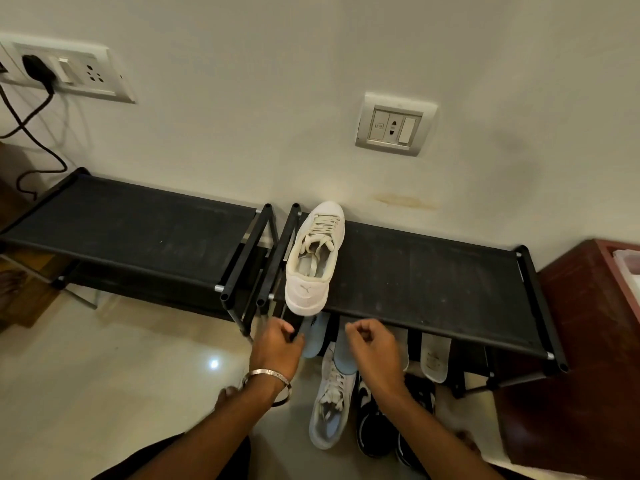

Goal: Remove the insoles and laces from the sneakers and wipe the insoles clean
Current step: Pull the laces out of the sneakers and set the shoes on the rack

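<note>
A white sneaker (313, 261) stands on the right black shoe rack (433, 271), toe to the wall, heel over the front edge, its laces still threaded. Just below the heel, my left hand (277, 344) hovers with loosely curled fingers and holds nothing. Beside it, my right hand (370, 344) has its fingers curled in and is also empty. Two light blue insoles (343, 355) lean under the rack, partly hidden by my hands. A white insole (434, 356) leans further right. A second pale sneaker (329, 414) with laces lies on the floor.
A second black rack (121, 223) stands to the left. Black sneakers (374, 424) sit on the floor by the pale one. A dark red cabinet (588, 358) closes off the right side. A wall socket with a plugged cable (38, 74) is at the upper left.
</note>
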Tool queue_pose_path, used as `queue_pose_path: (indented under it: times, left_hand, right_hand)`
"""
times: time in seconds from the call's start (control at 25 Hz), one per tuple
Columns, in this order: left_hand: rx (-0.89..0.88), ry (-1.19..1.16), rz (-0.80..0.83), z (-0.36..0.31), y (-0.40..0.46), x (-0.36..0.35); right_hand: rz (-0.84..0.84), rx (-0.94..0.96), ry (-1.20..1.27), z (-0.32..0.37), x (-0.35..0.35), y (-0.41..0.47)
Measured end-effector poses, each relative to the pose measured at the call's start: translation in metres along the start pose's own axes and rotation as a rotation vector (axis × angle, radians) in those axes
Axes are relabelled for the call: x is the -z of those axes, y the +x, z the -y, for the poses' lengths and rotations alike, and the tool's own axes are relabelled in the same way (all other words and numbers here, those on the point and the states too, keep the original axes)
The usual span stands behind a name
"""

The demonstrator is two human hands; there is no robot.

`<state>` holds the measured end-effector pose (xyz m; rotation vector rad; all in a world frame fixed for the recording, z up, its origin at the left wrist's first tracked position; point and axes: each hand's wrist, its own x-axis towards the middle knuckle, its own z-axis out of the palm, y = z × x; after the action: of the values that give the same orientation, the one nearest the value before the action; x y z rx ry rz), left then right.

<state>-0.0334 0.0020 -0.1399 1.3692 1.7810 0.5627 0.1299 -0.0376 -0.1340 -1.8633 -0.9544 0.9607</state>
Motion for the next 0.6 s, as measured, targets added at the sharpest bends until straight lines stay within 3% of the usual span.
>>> queue_pose_path:
  times: [0.24,0.44,0.6]
  left_hand:
    - [0.101,0.256,0.453,0.063,-0.004,-0.042]
    - [0.193,0.223,0.434,0.099,0.011,-0.087]
    - [0.224,0.216,0.426,0.119,0.022,-0.117]
  right_hand:
    - [0.076,-0.218,-0.331,-0.109,-0.005,-0.02]
    - [0.22,-0.261,-0.514,-0.162,-0.015,-0.013]
    - [0.263,-0.305,-0.507,-0.193,-0.033,0.003]
